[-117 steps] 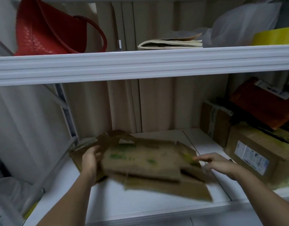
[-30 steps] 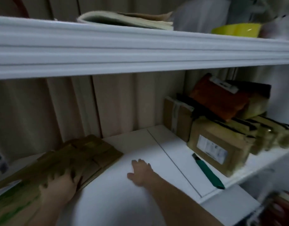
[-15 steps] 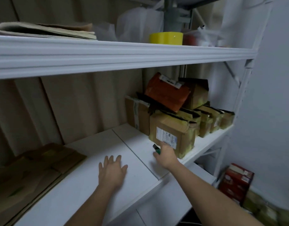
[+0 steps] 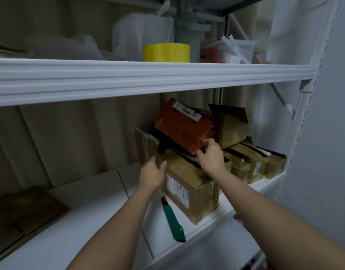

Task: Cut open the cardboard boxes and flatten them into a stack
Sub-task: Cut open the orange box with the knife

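Observation:
An orange box (image 4: 182, 129) with a white label lies tilted on top of the brown boxes at the right of the shelf. My right hand (image 4: 210, 155) grips its lower right corner. My left hand (image 4: 152, 173) reaches under the orange box's left end, fingers against the corner of the front brown box (image 4: 189, 190); its grip is hidden. A green utility knife (image 4: 172, 221) lies on the shelf in front of that box, untouched. A stack of flattened cardboard (image 4: 25, 213) lies at the shelf's far left.
More brown taped boxes (image 4: 251, 162) line the shelf board (image 4: 101, 207) to the right. The upper shelf (image 4: 148, 76) holds a yellow tape roll (image 4: 166, 52) and plastic bags. A white upright (image 4: 296, 133) and a wall close off the right side.
My view swung right, away from the flattened cardboard. My right hand left the knife and went up to the orange box. My left hand lifted off the shelf board to the boxes.

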